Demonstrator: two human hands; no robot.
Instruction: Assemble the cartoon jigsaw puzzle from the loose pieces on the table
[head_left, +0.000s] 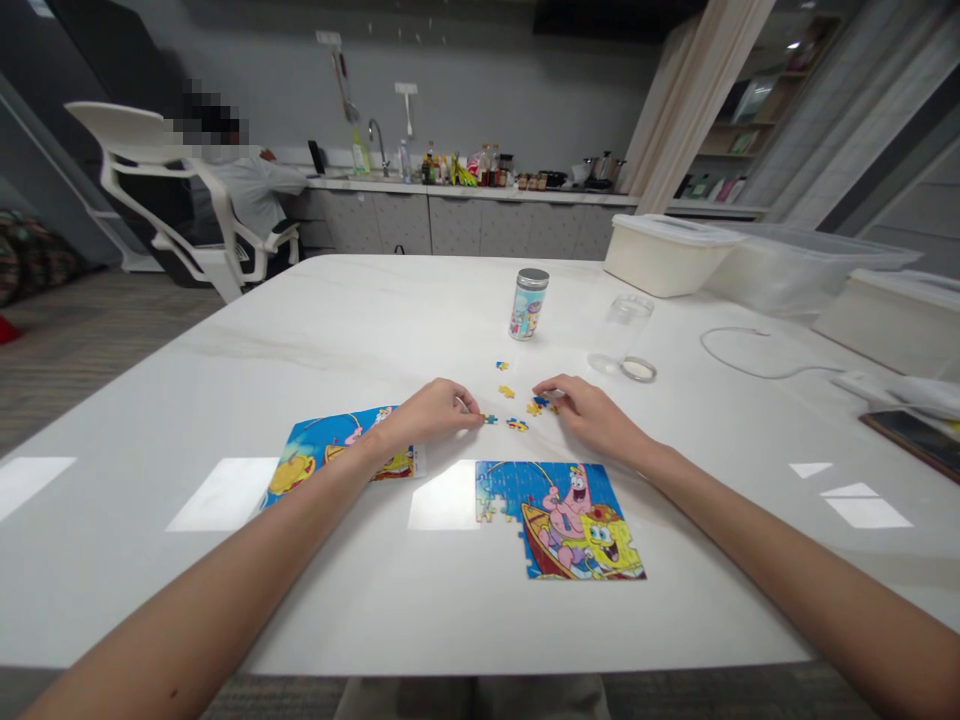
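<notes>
My left hand [441,411] has its fingertips closed on the edge of a small teal and yellow puzzle piece [490,419]. Across from it, my right hand [581,408] has its fingers curled at a blue puzzle piece [540,401], gripping it by the look of it. Several loose yellow and blue pieces, such as a yellow piece [506,391], lie between the hands. Nearer to me is a partly joined cartoon jigsaw puzzle [574,525], with a gap at its lower left. Under my left forearm, partly hidden, lies a picture sheet [311,450] with a matching scene.
A cartoon-printed can [529,304] with a silver lid stands beyond the pieces. To its right are a clear jar [628,325] and a ring-shaped lid [638,370]. Storage boxes [667,258] and a white cable [739,372] occupy the right. A person [240,190] sits far left.
</notes>
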